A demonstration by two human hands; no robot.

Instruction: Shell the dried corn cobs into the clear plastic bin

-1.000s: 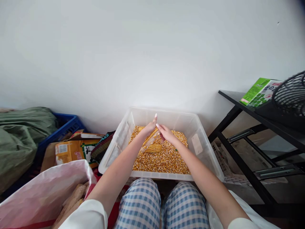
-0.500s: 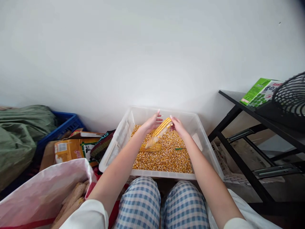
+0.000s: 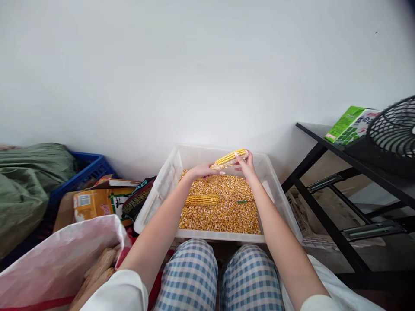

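Note:
A partly stripped corn cob [image 3: 229,159], with yellow kernels along its top and a pale bare side, is held tilted above a clear plastic bin [image 3: 220,236]. My right hand [image 3: 246,165] is closed around its upper right end. At the lower left end, my left hand [image 3: 205,170] is closed on the cob, fingers reaching beneath it. Loose kernels [image 3: 223,216] cover the bin's floor. A second corn cob [image 3: 202,200], full of kernels, lies on them at the left. A thin green tool [image 3: 245,201] rests among the kernels at the right.
An open white sack [image 3: 81,235] with bare cobs [image 3: 100,268] stands at the lower left. Behind it are packages [image 3: 94,203] and a blue crate [image 3: 94,166]. To the right, a black shelf [image 3: 327,140] carries a green box [image 3: 350,125] and a fan [image 3: 394,127].
The held cob has moved up and right and turned flatter, showing more bare side. My left hand has gone from spread fingers to its lower end.

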